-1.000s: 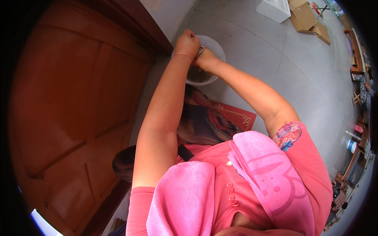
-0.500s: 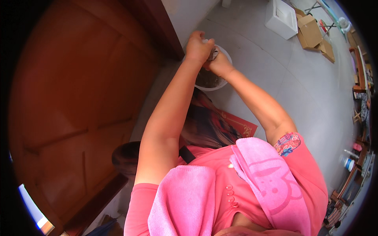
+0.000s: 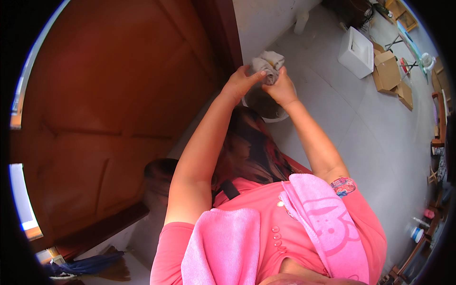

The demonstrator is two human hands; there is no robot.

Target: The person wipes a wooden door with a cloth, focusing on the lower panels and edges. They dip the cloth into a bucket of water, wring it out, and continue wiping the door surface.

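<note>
A wet, greyish-white cloth (image 3: 271, 61) is bunched above a white bucket (image 3: 276, 120) of murky water. My right hand (image 3: 283, 90) is closed on the cloth's lower part, thumb pointing up along it. At the cloth's left side, my left hand (image 3: 240, 84) has its thumb and fingers apart, with the thumb tip at or touching the fabric. Whether its far fingers also touch the cloth is hidden. Both arms stretch forward over the bucket. A pink towel (image 3: 223, 242) hangs around my neck, its two ends lying on my chest.
A brown panelled door (image 3: 109, 95) stands close on my left, beside a white wall (image 3: 259, 23). On the grey tiled floor (image 3: 361, 137), a white foam box (image 3: 356, 52) and an opened cardboard box (image 3: 387, 71) lie far right. Shelving with small items runs along the right edge.
The cloth has risen out from between my hands and shows more fully above them. My left hand has loosened from its wrap over the right. The whole view has shifted.
</note>
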